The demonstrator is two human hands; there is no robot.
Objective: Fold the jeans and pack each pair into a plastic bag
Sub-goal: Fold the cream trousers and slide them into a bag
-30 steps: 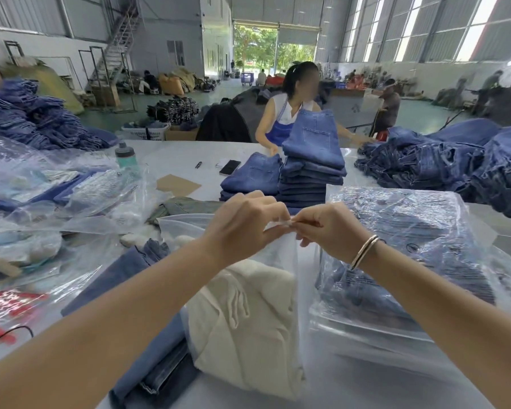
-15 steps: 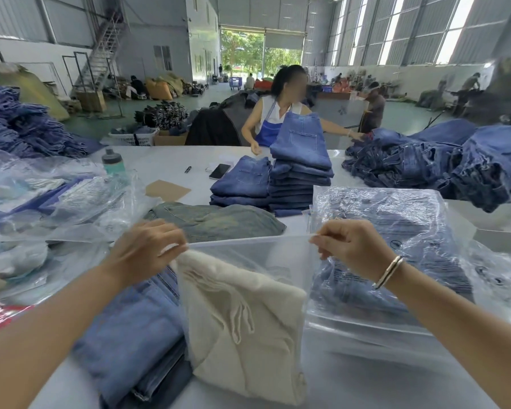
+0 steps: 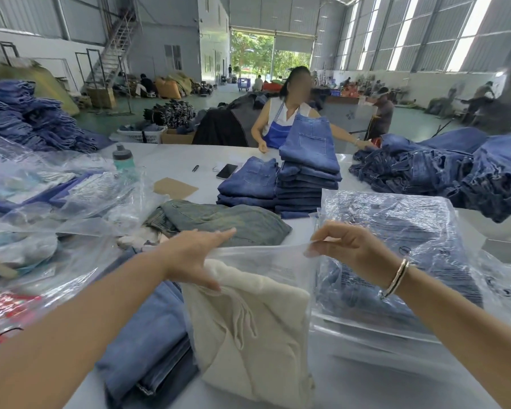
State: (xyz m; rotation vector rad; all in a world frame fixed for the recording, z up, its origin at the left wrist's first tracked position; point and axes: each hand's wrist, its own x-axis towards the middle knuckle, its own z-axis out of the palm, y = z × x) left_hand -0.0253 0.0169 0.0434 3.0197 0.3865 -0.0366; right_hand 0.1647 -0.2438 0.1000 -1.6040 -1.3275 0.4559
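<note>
Head view: the cream jeans (image 3: 248,335) lie folded inside the plastic bag (image 3: 266,261) on the worktop (image 3: 366,385), mouth facing away, apparently held taut for sealing. The right hand (image 3: 345,246) pinches the bag's right top corner. The left hand (image 3: 195,258) is spread, fingers straight, pressing flat on the bag's left edge. The hands are apart.

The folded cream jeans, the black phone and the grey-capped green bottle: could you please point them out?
Folded cream jeans (image 3: 248,329): head view, middle of the fabric inside the bag.
Black phone (image 3: 227,171): head view, screen centre.
Grey-capped green bottle (image 3: 123,160): head view, body below the cap.
</note>
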